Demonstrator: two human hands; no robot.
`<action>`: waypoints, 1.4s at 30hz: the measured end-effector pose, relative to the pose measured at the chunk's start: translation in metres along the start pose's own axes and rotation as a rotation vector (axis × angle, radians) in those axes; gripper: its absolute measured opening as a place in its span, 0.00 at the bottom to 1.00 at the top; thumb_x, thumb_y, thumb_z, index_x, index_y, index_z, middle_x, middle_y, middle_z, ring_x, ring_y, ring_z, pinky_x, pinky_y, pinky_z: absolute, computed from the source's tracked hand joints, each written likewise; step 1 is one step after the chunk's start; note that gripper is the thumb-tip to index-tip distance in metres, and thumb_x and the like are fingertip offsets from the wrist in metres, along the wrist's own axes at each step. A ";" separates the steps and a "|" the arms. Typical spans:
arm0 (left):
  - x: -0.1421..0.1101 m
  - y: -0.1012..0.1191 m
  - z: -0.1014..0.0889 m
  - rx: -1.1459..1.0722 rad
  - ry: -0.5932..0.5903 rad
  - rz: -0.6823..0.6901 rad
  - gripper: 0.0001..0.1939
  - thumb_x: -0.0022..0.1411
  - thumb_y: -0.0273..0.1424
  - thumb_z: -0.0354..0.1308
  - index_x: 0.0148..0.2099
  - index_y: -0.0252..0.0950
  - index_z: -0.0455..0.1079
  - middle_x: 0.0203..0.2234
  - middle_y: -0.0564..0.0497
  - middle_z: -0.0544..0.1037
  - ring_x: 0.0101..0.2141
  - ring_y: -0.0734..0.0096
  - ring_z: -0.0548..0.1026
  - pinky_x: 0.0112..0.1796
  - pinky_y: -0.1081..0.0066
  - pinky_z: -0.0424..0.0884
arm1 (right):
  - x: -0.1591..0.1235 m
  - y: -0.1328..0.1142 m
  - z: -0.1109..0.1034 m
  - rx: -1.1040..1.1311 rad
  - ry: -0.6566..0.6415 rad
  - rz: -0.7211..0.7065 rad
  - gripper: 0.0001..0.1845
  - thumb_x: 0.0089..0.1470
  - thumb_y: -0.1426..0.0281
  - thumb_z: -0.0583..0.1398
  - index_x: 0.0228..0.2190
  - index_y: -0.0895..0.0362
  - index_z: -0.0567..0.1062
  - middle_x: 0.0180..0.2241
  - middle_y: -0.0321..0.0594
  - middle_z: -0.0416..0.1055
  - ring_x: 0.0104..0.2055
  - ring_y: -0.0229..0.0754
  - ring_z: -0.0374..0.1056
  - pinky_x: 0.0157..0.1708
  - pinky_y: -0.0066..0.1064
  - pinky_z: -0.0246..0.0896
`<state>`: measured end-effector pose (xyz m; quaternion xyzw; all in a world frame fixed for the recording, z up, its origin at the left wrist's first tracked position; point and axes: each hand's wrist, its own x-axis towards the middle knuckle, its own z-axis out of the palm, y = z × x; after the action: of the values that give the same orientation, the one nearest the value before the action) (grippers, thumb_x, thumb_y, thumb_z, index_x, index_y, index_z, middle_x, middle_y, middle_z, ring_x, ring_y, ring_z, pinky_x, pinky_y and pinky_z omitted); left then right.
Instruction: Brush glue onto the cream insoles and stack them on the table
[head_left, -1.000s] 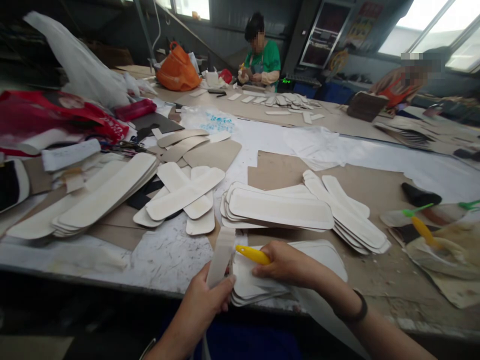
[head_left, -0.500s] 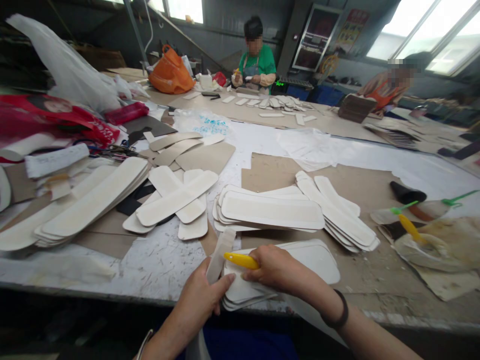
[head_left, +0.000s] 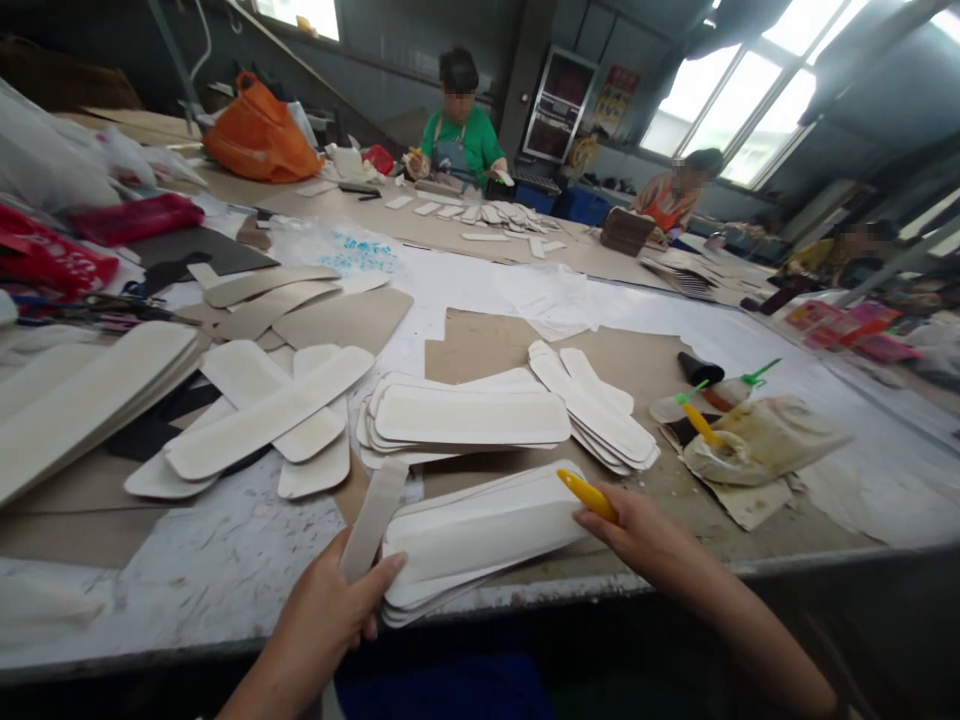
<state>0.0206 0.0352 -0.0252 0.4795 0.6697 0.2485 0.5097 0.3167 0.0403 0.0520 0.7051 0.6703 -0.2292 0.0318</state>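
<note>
My left hand is closed on a narrow pale strip that stands up from the fingers at the table's near edge. Right beside it lies a stack of long white pads, which the strip touches at its left end. My right hand is closed on a yellow tool and rests at the right end of that stack.
More piles of white pads lie across the brown card sheet and at the left. Glue bottles and a smeared bag sit at the right. An orange bag and other people stand at the far side.
The view has swung to the right. My right hand with the yellow tool has slid from the stack's left end to its right end. My left hand keeps hold of the strip.
</note>
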 end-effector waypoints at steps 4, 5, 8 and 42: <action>-0.005 0.005 -0.001 0.003 0.018 -0.001 0.19 0.45 0.48 0.54 0.31 0.37 0.60 0.05 0.58 0.64 0.08 0.72 0.60 0.12 0.76 0.54 | 0.011 -0.007 0.008 -0.084 0.052 0.101 0.14 0.53 0.62 0.51 0.34 0.57 0.70 0.31 0.42 0.73 0.35 0.45 0.69 0.32 0.30 0.55; -0.006 0.006 -0.001 0.001 0.027 -0.001 0.19 0.44 0.48 0.54 0.30 0.37 0.60 0.04 0.58 0.64 0.08 0.73 0.60 0.13 0.76 0.54 | 0.013 -0.010 0.009 -0.118 0.060 0.118 0.13 0.53 0.62 0.51 0.34 0.57 0.70 0.32 0.42 0.73 0.35 0.46 0.69 0.32 0.30 0.55; -0.008 0.007 0.001 -0.026 0.065 -0.001 0.20 0.44 0.48 0.56 0.28 0.37 0.60 0.04 0.58 0.63 0.08 0.73 0.60 0.13 0.76 0.54 | 0.017 -0.016 0.011 -0.208 0.058 0.142 0.13 0.52 0.63 0.52 0.35 0.56 0.70 0.32 0.43 0.74 0.36 0.48 0.70 0.30 0.31 0.54; -0.027 0.003 0.003 0.002 0.168 0.023 0.22 0.47 0.50 0.53 0.39 0.40 0.63 0.09 0.59 0.67 0.15 0.63 0.67 0.23 0.68 0.62 | -0.004 0.003 0.039 0.220 0.346 0.197 0.21 0.54 0.60 0.46 0.38 0.60 0.70 0.21 0.40 0.71 0.24 0.43 0.67 0.26 0.31 0.59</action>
<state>0.0252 0.0115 -0.0114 0.4650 0.7050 0.2929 0.4482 0.3087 0.0223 0.0181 0.7951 0.5646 -0.1726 -0.1386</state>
